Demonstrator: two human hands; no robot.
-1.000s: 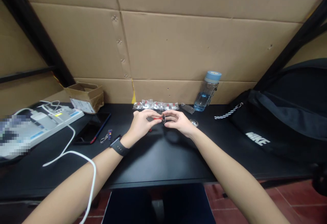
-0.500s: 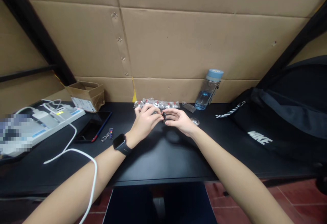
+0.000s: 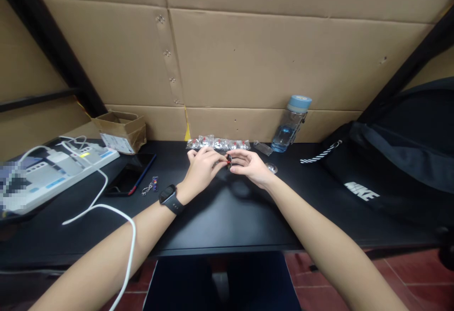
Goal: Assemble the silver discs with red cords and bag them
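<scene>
Above the middle of the black desk (image 3: 220,216), my left hand (image 3: 201,171) and my right hand (image 3: 251,167) meet fingertip to fingertip. Between them they pinch a small dark round part with a red bit (image 3: 229,161). Both hands are closed on it, and its exact shape is too small to make out. A smartwatch (image 3: 170,198) sits on my left wrist. Just behind the hands, a row of small clear packets with red pieces (image 3: 218,143) lies against the cardboard wall.
A blue-capped water bottle (image 3: 291,123) stands at the back right, a small clear piece (image 3: 271,168) beside it. A black bag (image 3: 397,159) fills the right side. At the left are a phone (image 3: 128,175), a keychain (image 3: 150,186), a cardboard box (image 3: 120,131), a power strip (image 3: 56,171) and a white cable (image 3: 106,211).
The red part that showed between my fingers a second ago is now mostly covered by my left hand's fingers. Both hands stay together at the same spot.
</scene>
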